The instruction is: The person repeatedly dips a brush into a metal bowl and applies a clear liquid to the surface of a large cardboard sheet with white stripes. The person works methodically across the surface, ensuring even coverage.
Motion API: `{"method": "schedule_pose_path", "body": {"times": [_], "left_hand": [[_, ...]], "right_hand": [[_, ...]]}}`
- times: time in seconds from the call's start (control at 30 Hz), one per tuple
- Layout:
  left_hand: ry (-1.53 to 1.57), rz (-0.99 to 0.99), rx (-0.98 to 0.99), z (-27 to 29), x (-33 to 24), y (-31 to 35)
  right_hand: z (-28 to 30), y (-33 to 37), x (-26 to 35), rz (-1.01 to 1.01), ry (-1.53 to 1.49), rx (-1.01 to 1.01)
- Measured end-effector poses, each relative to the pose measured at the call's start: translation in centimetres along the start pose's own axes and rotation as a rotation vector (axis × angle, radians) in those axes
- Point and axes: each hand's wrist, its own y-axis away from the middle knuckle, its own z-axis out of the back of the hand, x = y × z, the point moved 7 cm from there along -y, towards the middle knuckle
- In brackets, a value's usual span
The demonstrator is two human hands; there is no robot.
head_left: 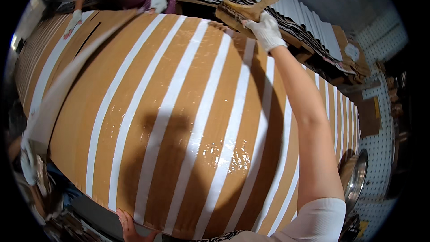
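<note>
My right hand (265,30), in a white glove, is closed around a wide flat brush (233,13) with a pale wooden handle. It holds the brush at the far edge of a broad spread of overlapping brown sheets (121,71). White strips (195,58) run between the brown bands, and the middle has a wet-looking shine. At the near edge my bare left hand (130,229) rests against the sheets, fingers and thumb apart, partly cut off by the frame. My shadow falls over the middle of the spread.
Far left, a co-worker's gloved hands (159,2) touch the sheets. Another gloved hand (28,163) is at the left edge beside a lifted, blurred sheet (67,78). Behind the brush lies a stack of wavy white sheets (300,15). A metal bowl (358,177) stands at right.
</note>
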Motion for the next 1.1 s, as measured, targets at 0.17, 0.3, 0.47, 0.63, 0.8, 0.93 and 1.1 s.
{"method": "schedule_pose_path", "body": {"times": [0.17, 0.3, 0.47, 0.63, 0.8, 0.93, 1.1], "left_hand": [[0.014, -0.067, -0.048, -0.7, 1.4, -0.3], [0.088, -0.031, -0.054, -0.8, 2.1, 0.1], [0.048, -0.051, -0.076, -1.2, 2.7, 0.7], [-0.028, -0.182, -0.116, -1.1, 2.1, 0.6], [0.031, -0.176, -0.085, -0.2, 1.3, 1.6], [0.035, -0.26, -0.186, -1.6, 3.4, 1.8], [0.196, -0.118, -0.074, -2.0, 3.8, 1.1]], "right_hand": [[-5.3, -0.7, -2.3, 0.028, 0.037, 0.054], [-3.5, -3.2, 1.9, 0.002, -0.02, -0.191], [-9.9, -2.9, 13.9, 0.001, -0.454, 0.117], [-17.6, 0.4, 18.4, 0.08, -0.26, 0.006], [-9.8, 4.4, 6.2, -0.296, -0.385, 0.087], [-0.2, 10.8, -9.8, -0.519, -0.827, -0.217], [12.8, 22.3, -27.6, -0.902, -0.31, -0.44]]}}
